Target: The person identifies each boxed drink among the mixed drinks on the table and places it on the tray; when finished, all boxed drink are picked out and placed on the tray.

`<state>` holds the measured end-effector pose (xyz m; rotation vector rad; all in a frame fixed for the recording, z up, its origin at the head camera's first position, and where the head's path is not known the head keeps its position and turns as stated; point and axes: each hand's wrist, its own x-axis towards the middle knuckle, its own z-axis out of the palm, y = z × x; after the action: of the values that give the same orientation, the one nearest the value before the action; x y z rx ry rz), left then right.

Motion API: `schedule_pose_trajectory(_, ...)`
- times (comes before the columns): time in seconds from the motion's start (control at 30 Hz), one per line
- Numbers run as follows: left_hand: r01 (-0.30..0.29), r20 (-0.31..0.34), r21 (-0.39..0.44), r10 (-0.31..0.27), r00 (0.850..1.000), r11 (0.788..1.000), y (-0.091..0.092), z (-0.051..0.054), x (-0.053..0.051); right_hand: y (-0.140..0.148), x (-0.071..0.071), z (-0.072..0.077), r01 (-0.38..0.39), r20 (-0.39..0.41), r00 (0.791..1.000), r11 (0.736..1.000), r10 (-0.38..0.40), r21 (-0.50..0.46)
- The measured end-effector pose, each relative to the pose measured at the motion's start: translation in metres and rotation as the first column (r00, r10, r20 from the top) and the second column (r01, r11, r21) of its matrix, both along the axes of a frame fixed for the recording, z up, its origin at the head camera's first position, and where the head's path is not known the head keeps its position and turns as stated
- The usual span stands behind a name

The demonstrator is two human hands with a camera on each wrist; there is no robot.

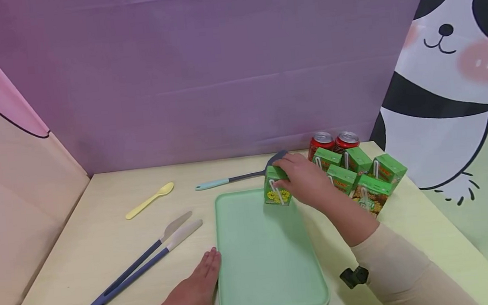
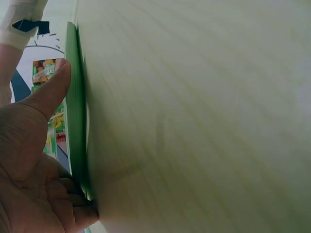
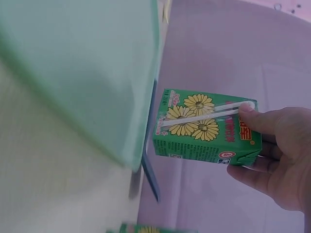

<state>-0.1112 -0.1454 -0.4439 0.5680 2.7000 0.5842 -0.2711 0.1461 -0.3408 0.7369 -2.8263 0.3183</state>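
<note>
My right hand (image 1: pixel 307 178) pinches a green drink carton (image 1: pixel 276 193) by its top, over the far right corner of the light green tray (image 1: pixel 264 262). In the right wrist view the carton (image 3: pixel 194 126) shows yellow flowers and a white straw on its side. It appears raised above the tray (image 3: pixel 97 63). My left hand (image 1: pixel 195 292) rests against the tray's left edge with fingers extended. In the left wrist view the thumb of the left hand (image 2: pixel 29 160) lies at the rim of the tray (image 2: pixel 75 107).
Several green cartons (image 1: pixel 371 185) stand to the right, with two red cans (image 1: pixel 323 138) behind them. A spatula (image 1: pixel 216 184) lies beyond the tray. Blue-handled tongs (image 1: pixel 136 268) and a yellow spoon (image 1: pixel 150 200) lie on the left. A purple cloth wall (image 1: pixel 220 77) backs the table.
</note>
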Motion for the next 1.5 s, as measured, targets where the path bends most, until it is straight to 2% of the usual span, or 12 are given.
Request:
schedule_pose_trajectory(0.13, -0.001, 0.019, -0.001, 0.001, 1.000, 1.000, 0.002, 0.001, 0.000, -0.030, -0.004, -0.004, -0.046, 0.029, 0.999, 0.999, 0.046, 0.002)
schedule_pose_trajectory(0.37, -0.010, 0.039, -0.014, 0.011, 0.999, 1.000, 0.003, 0.002, 0.000, -0.071, -0.015, -0.014, -0.100, 0.075, 0.993, 0.993, 0.096, 0.059)
schedule_pose_trajectory(0.7, 0.001, 0.041, -0.017, 0.000, 0.999, 1.000, 0.004, 0.003, -0.001, -0.100, -0.022, -0.025, -0.136, 0.077, 0.988, 0.989, 0.131, 0.058)
schedule_pose_trajectory(1.0, -0.002, 0.035, -0.007, 0.002, 0.999, 1.000, 0.005, 0.006, 0.000, -0.103, -0.022, -0.030, -0.137, 0.073, 0.989, 0.985, 0.130, 0.102)
schedule_pose_trajectory(1.17, -0.007, 0.040, -0.001, 0.007, 0.999, 1.000, 0.004, 0.005, 0.000, -0.097, -0.021, -0.028, -0.147, 0.134, 0.982, 0.987, 0.137, 0.071)
schedule_pose_trajectory(1.3, -0.014, 0.039, -0.001, 0.014, 0.999, 1.000, 0.004, 0.005, 0.001, -0.081, -0.021, -0.020, -0.107, 0.189, 0.977, 0.994, 0.101, 0.024)
schedule_pose_trajectory(1.5, -0.014, 0.038, -0.004, 0.014, 0.999, 1.000, 0.003, 0.006, 0.001, -0.043, -0.025, 0.000, -0.032, 0.175, 0.984, 0.999, 0.036, -0.023)
